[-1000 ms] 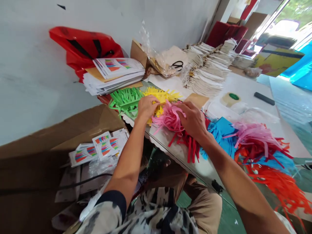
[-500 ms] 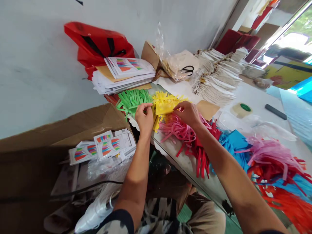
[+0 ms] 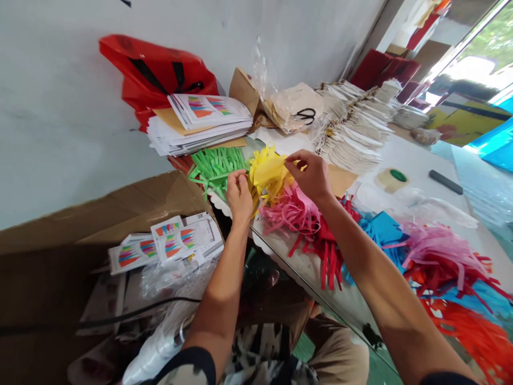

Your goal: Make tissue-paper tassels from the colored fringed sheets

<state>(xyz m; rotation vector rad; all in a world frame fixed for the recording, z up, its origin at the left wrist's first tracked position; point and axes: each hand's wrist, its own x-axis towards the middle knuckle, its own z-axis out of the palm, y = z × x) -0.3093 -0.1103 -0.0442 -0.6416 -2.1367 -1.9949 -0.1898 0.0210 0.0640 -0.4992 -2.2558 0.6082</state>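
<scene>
Both my hands hold a yellow fringed paper piece (image 3: 269, 174) lifted a little above the table. My left hand (image 3: 239, 194) pinches its left edge, fingers closed. My right hand (image 3: 311, 175) pinches its upper right corner. Under and behind it lie more yellow fringes. A green fringed pile (image 3: 216, 164) lies just left of my left hand. Pink fringes (image 3: 294, 212) and red fringes (image 3: 329, 251) lie below my right hand, and blue fringes (image 3: 380, 230) further right.
Printed sheets (image 3: 200, 125) are stacked before a red plastic bag (image 3: 156, 72) by the wall. Scissors (image 3: 303, 114), white paper bag stacks (image 3: 352, 125), a tape roll (image 3: 390, 179) and a black remote (image 3: 445, 182) lie further back. A cardboard box (image 3: 132, 214) with printed cards (image 3: 172, 240) stands lower left.
My hands left the piles and took hold of a yellow fringed piece. They have raised it off the table between them.
</scene>
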